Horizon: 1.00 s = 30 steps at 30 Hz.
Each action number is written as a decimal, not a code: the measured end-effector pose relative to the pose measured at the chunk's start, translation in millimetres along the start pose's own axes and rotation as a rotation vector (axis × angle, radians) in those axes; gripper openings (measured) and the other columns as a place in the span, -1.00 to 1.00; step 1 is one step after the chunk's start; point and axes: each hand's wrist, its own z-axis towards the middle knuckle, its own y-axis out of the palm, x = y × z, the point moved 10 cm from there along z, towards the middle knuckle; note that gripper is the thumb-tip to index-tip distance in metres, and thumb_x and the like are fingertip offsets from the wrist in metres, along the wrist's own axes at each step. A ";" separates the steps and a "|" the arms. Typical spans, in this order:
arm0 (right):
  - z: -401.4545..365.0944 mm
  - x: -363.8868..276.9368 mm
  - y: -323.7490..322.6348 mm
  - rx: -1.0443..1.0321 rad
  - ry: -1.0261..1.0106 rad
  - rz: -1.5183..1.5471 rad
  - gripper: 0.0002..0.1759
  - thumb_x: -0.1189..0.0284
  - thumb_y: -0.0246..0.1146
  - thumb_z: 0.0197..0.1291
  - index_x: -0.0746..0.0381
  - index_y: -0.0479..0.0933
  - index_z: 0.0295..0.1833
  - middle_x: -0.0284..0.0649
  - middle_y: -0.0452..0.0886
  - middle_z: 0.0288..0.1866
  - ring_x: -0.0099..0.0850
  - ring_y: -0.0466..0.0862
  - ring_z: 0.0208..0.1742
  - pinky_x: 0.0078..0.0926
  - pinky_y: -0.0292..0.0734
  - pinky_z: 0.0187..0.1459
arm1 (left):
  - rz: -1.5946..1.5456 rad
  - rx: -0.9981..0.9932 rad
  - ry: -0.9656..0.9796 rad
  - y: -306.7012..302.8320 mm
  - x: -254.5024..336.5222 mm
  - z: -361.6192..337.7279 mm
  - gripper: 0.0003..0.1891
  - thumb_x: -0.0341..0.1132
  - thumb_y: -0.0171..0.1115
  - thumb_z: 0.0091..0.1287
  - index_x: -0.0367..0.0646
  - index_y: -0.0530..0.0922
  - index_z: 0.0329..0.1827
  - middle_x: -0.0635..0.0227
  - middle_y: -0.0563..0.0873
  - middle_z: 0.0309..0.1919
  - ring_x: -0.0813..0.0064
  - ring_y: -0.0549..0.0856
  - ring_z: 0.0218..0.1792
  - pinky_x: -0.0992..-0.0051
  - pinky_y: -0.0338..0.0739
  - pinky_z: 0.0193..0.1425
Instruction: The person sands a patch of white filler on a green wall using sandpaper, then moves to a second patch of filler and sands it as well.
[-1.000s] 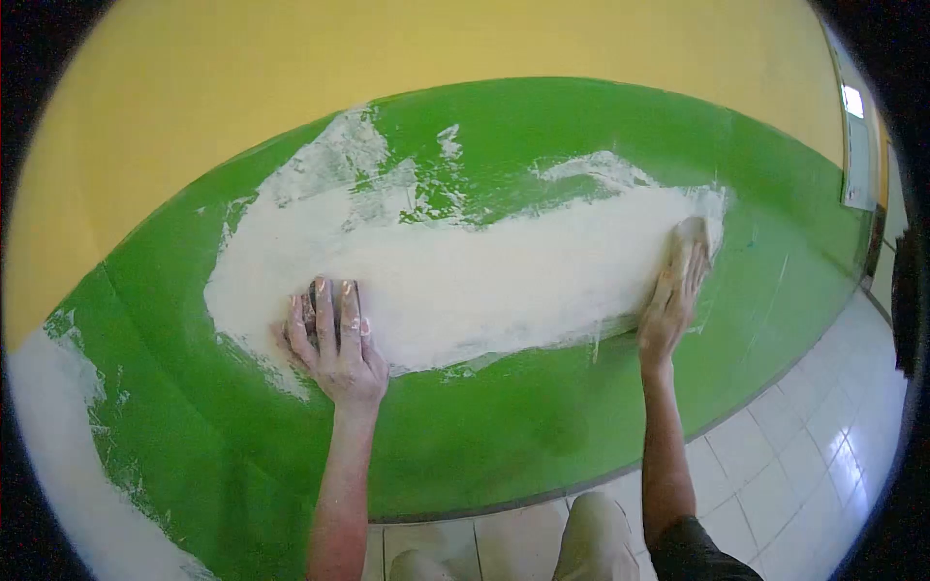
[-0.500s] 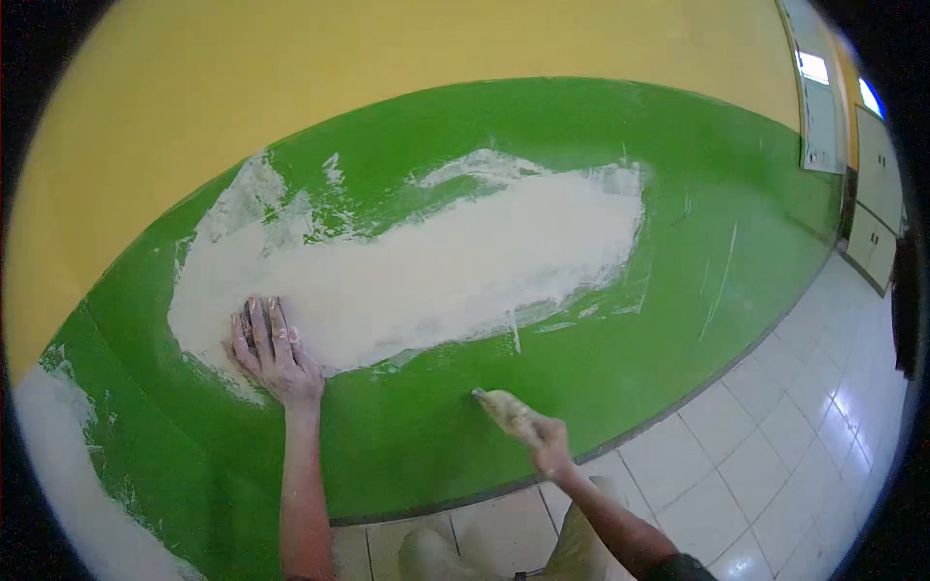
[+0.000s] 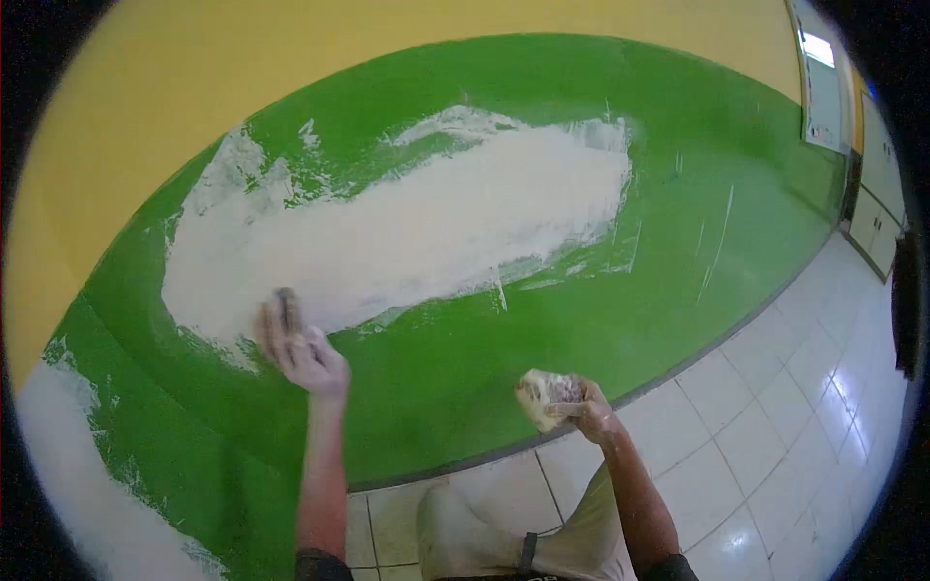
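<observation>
On the green wall [image 3: 659, 281] spreads a broad patch of white putty [image 3: 417, 228] with ragged, smeared edges. My left hand [image 3: 305, 353], dusted white and blurred by motion, is at the patch's lower left. Its fingers are bent around a small dark piece [image 3: 284, 296], whose kind I cannot make out. My right hand [image 3: 591, 412] is closed on a putty knife [image 3: 550, 397] smeared with cream putty. It is held off the wall, low and right of the patch, with its broad face turned toward me; the handle is mostly hidden in the grip.
Yellow paint [image 3: 291, 48] covers the wall above the green. Another white patch [image 3: 87, 465] lies at the lower left. White tiles [image 3: 668, 426] form the floor, my knees [image 3: 455, 523] are below, and a cabinet [image 3: 875, 228] stands at the far right.
My right hand has moved right and turned the putty knife from edge-on to broad face. The left hand has shifted slightly right, its fingers more bent. The view has tilted down.
</observation>
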 end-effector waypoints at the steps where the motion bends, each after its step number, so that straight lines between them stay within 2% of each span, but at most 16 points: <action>1: 1.2 4.3 -6.2 -0.006 0.052 -0.242 -0.65 0.41 0.46 0.20 0.40 0.58 0.00 -0.15 0.72 -0.17 -0.39 0.74 -0.21 -0.40 0.69 -0.20 | -0.131 0.007 -0.004 -0.4 19.5 -1.7 -0.63 -0.37 -0.10 0.59 -0.31 0.59 0.28 0.10 0.64 0.30 0.12 0.48 0.42 0.11 0.29 0.52; 3: 5.7 -7.5 -4.4 0.032 0.068 -0.723 -0.64 0.24 0.49 0.19 0.35 0.64 -0.23 -0.28 0.66 -0.41 -0.52 0.62 -0.36 -0.54 0.48 -0.38 | -0.350 0.032 -0.074 -1.0 49.2 -12.5 -0.73 -0.43 -0.01 0.55 -0.31 0.61 0.15 -0.03 0.69 0.18 0.21 0.61 0.28 0.23 0.54 0.30; 5: 11.6 -33.7 4.9 0.154 0.016 -0.919 -0.64 0.22 0.49 0.19 0.35 0.65 -0.26 -0.28 0.67 -0.42 -0.52 0.62 -0.37 -0.52 0.47 -0.38 | -0.618 -0.073 -0.220 22.8 58.1 -38.6 -0.84 -0.44 0.09 0.51 -0.32 0.58 0.01 0.04 0.72 -0.05 0.41 0.70 0.02 0.44 0.64 -0.01; 6: 13.8 -52.5 2.3 0.285 -0.037 -1.109 -0.63 0.21 0.49 0.19 0.34 0.65 -0.29 -0.29 0.68 -0.44 -0.52 0.61 -0.37 -0.50 0.47 -0.38 | -0.618 -0.068 -0.223 20.3 71.3 -35.2 -0.84 -0.44 0.09 0.51 -0.32 0.58 0.01 0.04 0.72 -0.05 0.41 0.70 0.02 0.44 0.64 -0.01; 7: 25.1 -56.3 4.1 0.268 -0.080 -1.167 -0.63 0.24 0.52 0.15 0.35 0.70 -0.14 -0.23 0.74 -0.34 -0.51 0.66 -0.34 -0.45 0.58 -0.28 | -0.683 -0.182 -0.413 31.0 74.0 -32.8 -0.86 -0.40 0.11 0.52 -0.30 0.56 -0.03 0.13 0.70 -0.13 0.50 0.66 -0.09 0.49 0.61 -0.13; 9: 19.6 -95.2 70.2 0.099 -0.390 -0.434 -0.57 0.28 0.49 0.19 0.32 0.66 0.08 -0.19 0.75 -0.16 -0.47 0.71 -0.19 -0.37 0.66 -0.12 | -0.777 -0.364 -0.706 49.5 83.6 -30.9 -0.86 -0.34 0.15 0.54 -0.25 0.54 -0.11 0.39 0.58 -0.31 0.68 0.52 -0.27 0.55 0.49 -0.24; 10: 18.4 -116.8 116.6 0.033 -0.465 -0.283 -0.54 0.33 0.47 0.22 0.31 0.61 0.18 -0.18 0.73 -0.07 -0.45 0.72 -0.13 -0.38 0.66 -0.05 | -0.779 -0.362 -0.707 54.8 90.9 -23.8 -0.86 -0.34 0.15 0.54 -0.25 0.54 -0.11 0.39 0.58 -0.31 0.68 0.52 -0.27 0.55 0.49 -0.24; 11: 16.6 -134.8 152.9 -0.033 -0.535 -0.129 -0.49 0.38 0.45 0.24 0.29 0.56 0.27 -0.17 0.72 0.01 -0.43 0.73 -0.07 -0.38 0.67 0.02 | -0.952 -0.407 -0.869 71.3 94.9 -28.3 -0.86 -0.34 0.17 0.52 -0.23 0.55 -0.17 0.44 0.54 -0.36 0.70 0.49 -0.30 0.55 0.47 -0.24; 13: 25.1 -131.9 173.9 -0.099 -0.424 -0.068 -0.48 0.41 0.43 0.27 0.30 0.52 0.31 -0.18 0.71 0.05 -0.44 0.73 -0.07 -0.42 0.66 0.01 | -1.225 -0.492 -1.149 88.0 114.7 -36.4 -0.86 -0.38 0.17 0.52 -0.22 0.55 -0.25 0.55 0.48 -0.41 0.72 0.40 -0.34 0.59 0.37 -0.22; 15: 35.8 -113.0 183.0 -0.111 -0.201 0.127 -0.55 0.44 0.42 0.28 0.36 0.57 0.24 -0.19 0.73 0.02 -0.51 0.71 -0.13 -0.55 0.64 -0.04 | -1.211 -0.452 -1.122 83.9 119.4 -29.5 -0.84 -0.37 0.17 0.52 -0.23 0.55 -0.25 0.54 0.49 -0.40 0.72 0.41 -0.33 0.58 0.37 -0.22; 18: 30.3 -127.5 176.1 0.025 -0.345 -0.115 -0.67 0.45 0.43 0.26 0.38 0.66 0.08 -0.25 0.76 -0.10 -0.55 0.70 -0.19 -0.57 0.63 -0.08 | -1.050 -0.355 -0.954 70.8 110.5 -16.0 -0.79 -0.31 0.20 0.53 -0.26 0.57 -0.25 0.51 0.52 -0.43 0.72 0.43 -0.34 0.57 0.37 -0.24; 22: 26.4 -159.8 174.7 -0.070 -0.352 -0.124 -0.71 0.51 0.45 0.20 0.39 0.69 0.01 -0.24 0.77 -0.16 -0.56 0.71 -0.21 -0.52 0.67 -0.18 | -1.059 -0.542 -1.011 79.9 96.5 -20.2 -0.82 -0.32 0.21 0.53 -0.25 0.61 -0.22 0.52 0.56 -0.44 0.73 0.46 -0.37 0.58 0.42 -0.25; 24: 36.2 -168.6 170.6 -0.071 -0.361 -0.062 -0.68 0.56 0.43 0.16 0.40 0.66 0.04 -0.24 0.76 -0.15 -0.53 0.73 -0.22 -0.49 0.68 -0.21 | -0.968 -0.679 -0.889 79.5 100.4 -12.3 -0.83 -0.32 0.21 0.52 -0.23 0.63 -0.18 0.45 0.65 -0.39 0.70 0.54 -0.39 0.57 0.46 -0.24; 26: 38.8 -189.5 144.9 0.095 -0.476 0.002 -0.64 0.59 0.40 0.16 0.40 0.62 0.09 -0.19 0.76 -0.13 -0.51 0.74 -0.23 -0.49 0.69 -0.22 | -0.915 -0.583 -0.803 82.4 85.8 -8.1 -0.85 -0.33 0.23 0.49 -0.24 0.64 -0.18 0.36 0.69 -0.32 0.58 0.61 -0.32 0.49 0.52 -0.18; 28: 22.0 -234.5 110.3 0.339 -0.837 -0.144 -0.62 0.53 0.38 0.22 0.40 0.57 0.15 -0.09 0.74 -0.06 -0.45 0.76 -0.18 -0.49 0.72 -0.20 | -0.658 -0.400 -0.540 60.9 65.6 23.5 -0.87 -0.35 0.24 0.44 -0.23 0.66 -0.12 0.21 0.74 -0.17 0.34 0.69 -0.13 0.32 0.58 0.01; 30: 5.3 -271.3 79.9 0.725 -1.060 -0.585 -0.62 0.48 0.29 0.32 0.41 0.55 0.20 -0.01 0.72 0.04 -0.38 0.76 -0.07 -0.44 0.74 -0.10 | -0.362 -0.263 -0.309 34.1 33.9 50.4 -0.82 -0.36 0.26 0.39 -0.20 0.66 -0.02 0.13 0.72 -0.01 0.17 0.67 0.08 0.17 0.54 0.22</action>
